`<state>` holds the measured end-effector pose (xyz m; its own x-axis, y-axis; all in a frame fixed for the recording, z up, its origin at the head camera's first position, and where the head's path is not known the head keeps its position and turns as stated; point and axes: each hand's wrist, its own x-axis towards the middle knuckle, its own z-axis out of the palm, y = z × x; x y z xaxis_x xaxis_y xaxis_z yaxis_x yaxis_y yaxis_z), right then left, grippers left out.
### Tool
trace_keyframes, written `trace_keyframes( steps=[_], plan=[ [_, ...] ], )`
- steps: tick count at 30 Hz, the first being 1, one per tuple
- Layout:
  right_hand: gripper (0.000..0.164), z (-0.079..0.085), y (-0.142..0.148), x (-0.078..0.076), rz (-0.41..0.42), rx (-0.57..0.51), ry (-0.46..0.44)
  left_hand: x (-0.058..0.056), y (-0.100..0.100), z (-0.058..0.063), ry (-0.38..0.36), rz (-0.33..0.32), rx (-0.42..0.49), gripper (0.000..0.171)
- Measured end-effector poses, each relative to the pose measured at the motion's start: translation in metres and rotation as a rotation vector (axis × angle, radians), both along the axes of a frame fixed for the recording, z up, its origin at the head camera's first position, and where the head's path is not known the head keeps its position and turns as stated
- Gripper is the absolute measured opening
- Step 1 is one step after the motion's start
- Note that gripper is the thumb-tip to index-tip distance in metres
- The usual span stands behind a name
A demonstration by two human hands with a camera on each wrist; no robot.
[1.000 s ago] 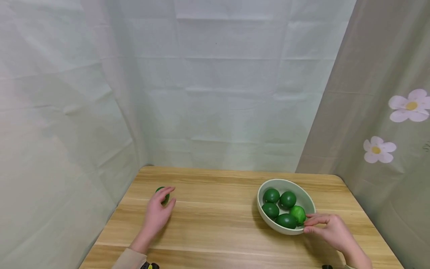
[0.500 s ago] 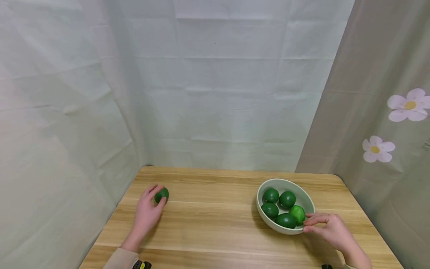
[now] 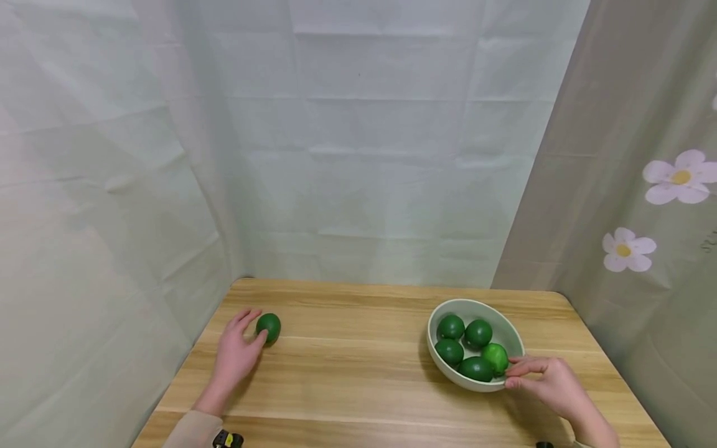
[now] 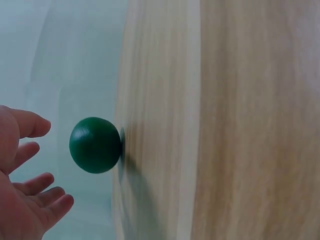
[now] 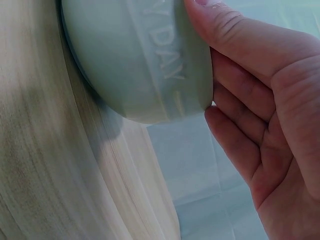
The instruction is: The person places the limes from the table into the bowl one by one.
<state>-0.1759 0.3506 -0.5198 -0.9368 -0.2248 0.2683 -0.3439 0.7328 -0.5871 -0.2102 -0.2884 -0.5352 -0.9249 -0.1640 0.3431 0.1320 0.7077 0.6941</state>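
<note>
A dark green, avocado-like fruit (image 3: 268, 328) sits on the wooden table at the left. My left hand (image 3: 238, 348) is just left of it, fingers spread and gripping nothing. The left wrist view shows a gap between the fruit (image 4: 95, 145) and the relaxed fingers. At the right stands a pale green bowl (image 3: 512, 333). It contains several similar dark green fruits (image 3: 475, 369) and a brighter green, lime-like one (image 3: 495, 359). My right hand (image 3: 551, 382) pinches the bowl's near right rim. Raised lettering marks the bowl's outer wall (image 5: 140, 60) in the right wrist view.
The wood-grain table (image 3: 358, 373) has rounded far corners. A pale cloth (image 3: 358, 155) hangs behind it, and a greyish curtain with white flowers (image 3: 627, 249) is at the right. Another pale cloth (image 3: 101, 249) borders the left side.
My left hand has moved leftward off the dark green fruit, its fingers spread, leaving the fruit on the table in fuller view. My right hand and the bowl stay in place.
</note>
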Motion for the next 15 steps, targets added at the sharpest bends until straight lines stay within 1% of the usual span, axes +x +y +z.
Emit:
trace_keyframes(
  steps=[5,11,15],
  plan=[
    [0.015,-0.0015,-0.0002,0.0008,-0.003,0.001,0.007,-0.0009,-0.0061,-0.0017,-0.051,-0.008,-0.02,0.055],
    [0.014,-0.0032,-0.0002,-0.0004,0.006,-0.007,0.015,-0.004,-0.0096,-0.0026,-0.149,-0.033,-0.053,0.066],
    [0.014,-0.0034,-0.0002,-0.001,0.007,-0.012,0.015,-0.0062,-0.0088,-0.0032,-0.166,-0.037,-0.056,0.069]
  ],
)
